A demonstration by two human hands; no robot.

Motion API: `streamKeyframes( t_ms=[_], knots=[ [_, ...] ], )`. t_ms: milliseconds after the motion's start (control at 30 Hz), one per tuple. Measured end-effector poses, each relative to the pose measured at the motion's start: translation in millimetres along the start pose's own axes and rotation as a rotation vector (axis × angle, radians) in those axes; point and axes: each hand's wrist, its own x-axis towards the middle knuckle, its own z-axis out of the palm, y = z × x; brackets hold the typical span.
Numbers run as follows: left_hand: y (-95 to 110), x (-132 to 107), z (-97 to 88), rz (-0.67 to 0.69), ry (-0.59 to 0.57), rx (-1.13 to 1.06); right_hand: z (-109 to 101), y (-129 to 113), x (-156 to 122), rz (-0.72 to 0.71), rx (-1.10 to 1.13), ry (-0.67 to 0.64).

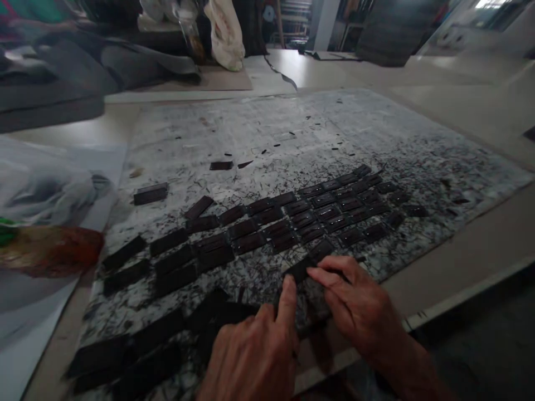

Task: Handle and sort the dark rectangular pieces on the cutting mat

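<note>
A dark rectangular piece (298,270) lies on the littered work board, close to its near edge. My left hand (261,348) presses the piece's near end down with a stretched index finger; the other fingers are curled under and partly hidden. At the piece's right side, my right hand (355,301) is closed in a pinch, fingertips touching it. Something slim and dark shows between those fingers, too dim to name. Just beyond the fingertips lies another dark piece (321,250). Rows of similar flat dark pieces (251,225) spread across the board, the right-hand ones with shiny edges.
Dark shreds cover much of the pale board (267,120). Larger dark pieces (154,334) lie at the near left. A clear plastic bag (45,184) and a reddish-brown object (54,250) sit on the left. Grey material (125,67) and a whitish cloth bundle (225,33) stand behind.
</note>
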Motion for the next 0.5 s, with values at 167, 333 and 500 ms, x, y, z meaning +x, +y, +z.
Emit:
streamKeyframes(
  t_ms=[167, 333, 500],
  knots=[
    [-0.8, -0.9, 1.5, 0.013, 0.02, 0.022, -3.1, 1.3, 1.7, -0.026, -0.039, -0.041],
    [-2.3, 0.7, 5.1, 0.022, 0.05, 0.013, -3.6, 3.8, -0.9, -0.029, -0.029, -0.05],
    [-1.1, 1.3, 2.2, 0.012, 0.018, 0.007, -4.5, 5.5, -5.8, -0.014, -0.037, -0.054]
  ],
)
